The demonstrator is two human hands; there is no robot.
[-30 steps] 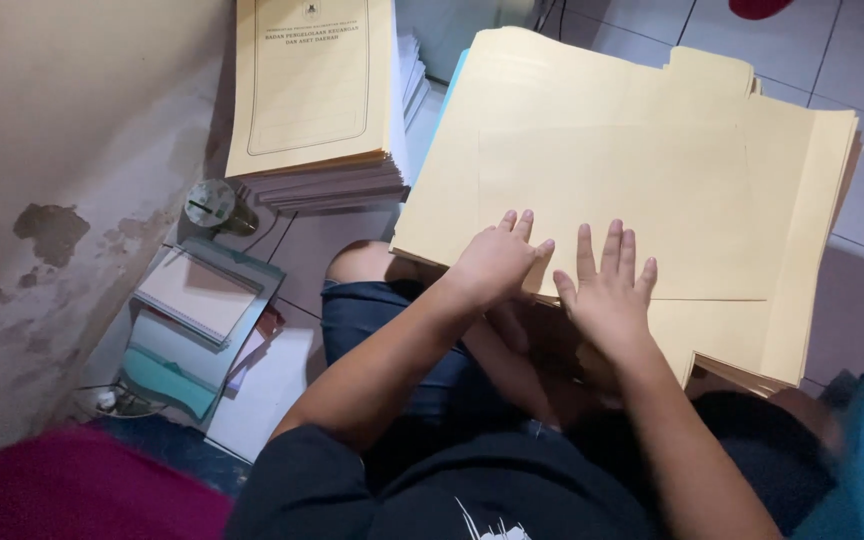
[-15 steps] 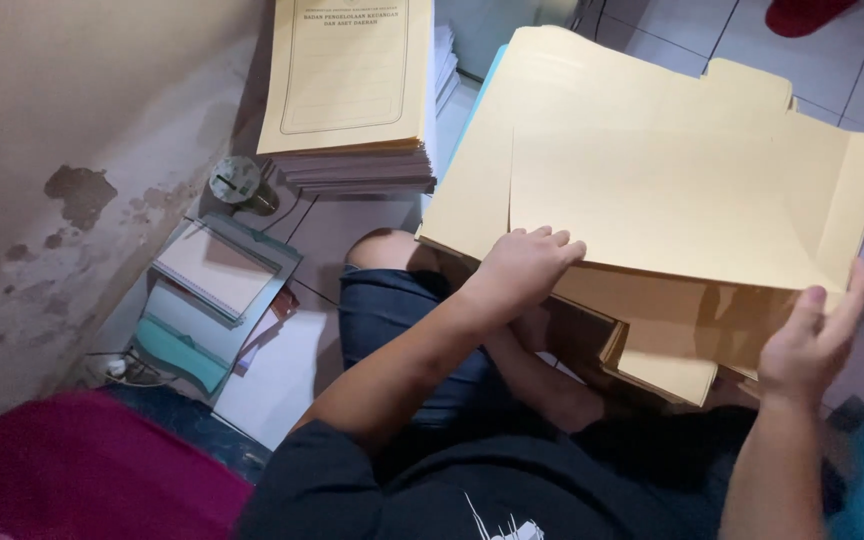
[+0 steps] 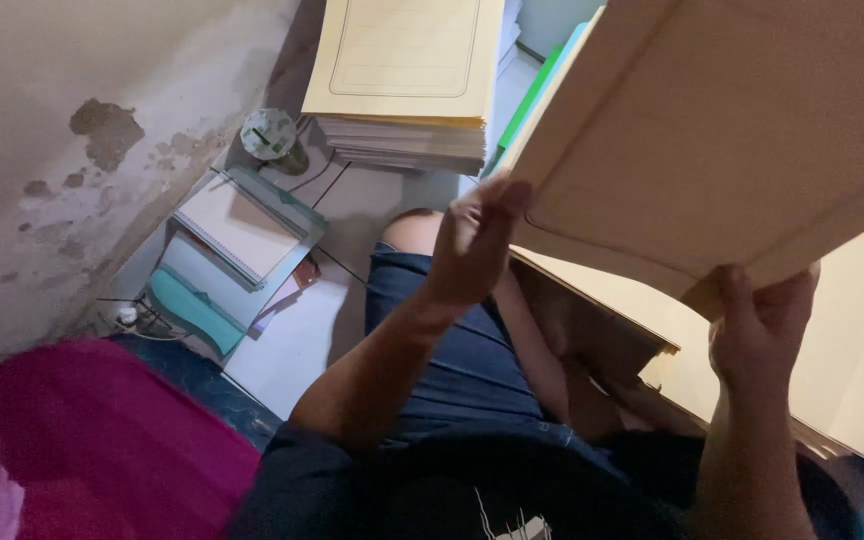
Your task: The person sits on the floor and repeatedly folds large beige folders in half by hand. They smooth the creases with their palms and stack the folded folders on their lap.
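The person sits on the tiled floor [image 3: 282,350] and holds a manila folder [image 3: 732,130] raised and tilted toward the camera, filling the frame from about twelve to three o'clock. The left hand [image 3: 472,245] grips the folder's lower-left edge near the centre of the view, its fingers [image 3: 497,200] closed narrow round that edge with the thumb side toward the viewer. The right hand [image 3: 762,335], at about four o'clock, pinches the folder's lower edge from below, fingers curled up behind it. Beneath the lifted folder lies a stack of more manila folders [image 3: 852,340] across the lap, touching the right forearm. At twelve o'clock a tall pile of yellow-covered booklets [image 3: 402,90] stands on the floor, with a green sheet edge [image 3: 530,100] just beside it. At ten o'clock, near the stained wall [image 3: 72,160], a small round roll of tape [image 3: 269,133] sits by a spiral notebook [image 3: 237,228] lying on teal-edged folders [image 3: 192,305]. A magenta cloth [image 3: 82,440] fills the seven o'clock corner
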